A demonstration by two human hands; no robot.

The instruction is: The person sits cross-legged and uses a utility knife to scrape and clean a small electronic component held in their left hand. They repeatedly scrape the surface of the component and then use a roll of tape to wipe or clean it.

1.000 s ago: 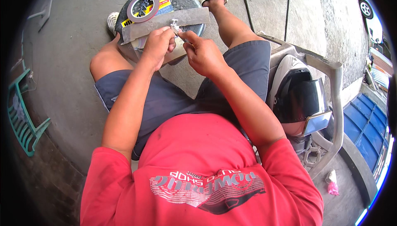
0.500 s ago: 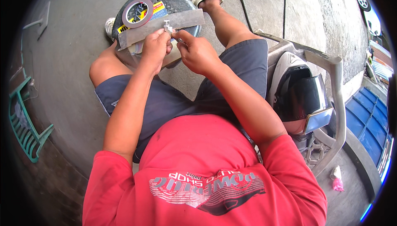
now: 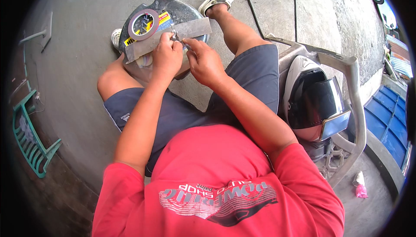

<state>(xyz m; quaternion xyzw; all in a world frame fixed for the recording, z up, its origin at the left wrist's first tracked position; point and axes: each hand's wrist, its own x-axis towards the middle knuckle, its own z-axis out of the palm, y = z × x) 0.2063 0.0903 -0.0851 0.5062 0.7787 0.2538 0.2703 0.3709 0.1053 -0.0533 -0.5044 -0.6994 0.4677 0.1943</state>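
Observation:
My left hand [image 3: 168, 59] is closed, its fingertips pinching a small silvery-white piece [image 3: 174, 33] whose kind I cannot make out. Close beside it, my right hand [image 3: 204, 62] has its thumb and fingers drawn together near the piece's lower end; what they hold is too small to tell. Just beyond the fingers, a long flat grey strip [image 3: 196, 27] lies slantwise across a round black top [image 3: 186, 9] between my legs. On the far left of that top rests a roll of tape [image 3: 153, 34], over yellow and blue packaging [image 3: 164, 19].
To my right, a white and black helmet [image 3: 305, 94] sits on a worn plastic chair [image 3: 357, 102], a phone-like slab [image 3: 336, 125] against it. A green chair [image 3: 37, 150] lies at far left. Black cables [image 3: 295, 16] run along the floor beyond my foot.
My hands have shifted slightly down, and the right hand's fingertips have moved a little away from the left's. The small piece is more upright and less covered at its top.

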